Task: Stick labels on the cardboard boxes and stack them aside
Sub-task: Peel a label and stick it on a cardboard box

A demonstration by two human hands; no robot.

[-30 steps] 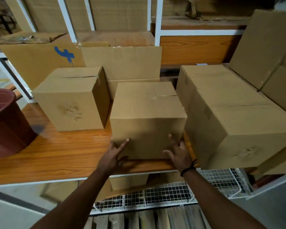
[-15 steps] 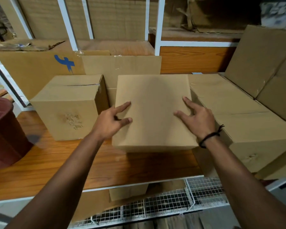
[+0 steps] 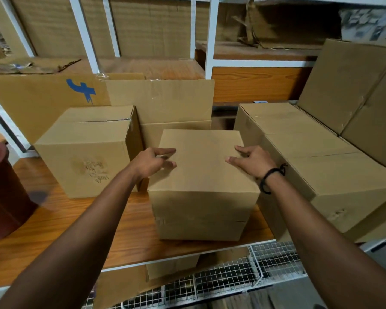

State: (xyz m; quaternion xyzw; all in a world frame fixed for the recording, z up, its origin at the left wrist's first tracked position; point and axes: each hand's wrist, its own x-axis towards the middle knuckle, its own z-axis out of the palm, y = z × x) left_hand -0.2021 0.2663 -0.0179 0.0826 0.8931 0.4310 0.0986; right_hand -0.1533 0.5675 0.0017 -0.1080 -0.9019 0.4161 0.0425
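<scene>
Progress is judged as early: no label is seen on any visible box face, no label sheet or roll is in view, and nothing can be identified as a finished stack, so sticking and stacking are both taken as not yet done. The shelf board (image 3: 54,230) is orange wood-grain laminate, smooth and slightly glossy, and is carried in a white metal rack frame (image 3: 208,36). The large boxes (image 3: 321,175) at right are matte brown corrugated with crisp edges, and one scuff is noted on the near face. At the back a flat cardboard sheet (image 3: 42,103) is leaned upright. The left box (image 3: 87,157) is roughly cubic, with a taped top seam and a torn patch with scribble on its front. The centre box (image 3: 201,186) is stood on the board near the front edge, between the left box and the large boxes. Its top is plain and clear tape is seen across its front. A maroon bucket (image 3: 0,192), round and smooth-walled, is cut off at the left. The left hand (image 3: 152,162) is placed at the top-left edge of the centre box with fingers loosely bent and nothing gripped. It is blurred, so contact cannot be confirmed. The right hand (image 3: 252,161) is laid on the top near the right edge, fingers spread and released. A black cord wristband (image 3: 271,177) is worn on the right wrist. A blue painted mark (image 3: 81,90) is noted on the cardboard sheet.
</scene>
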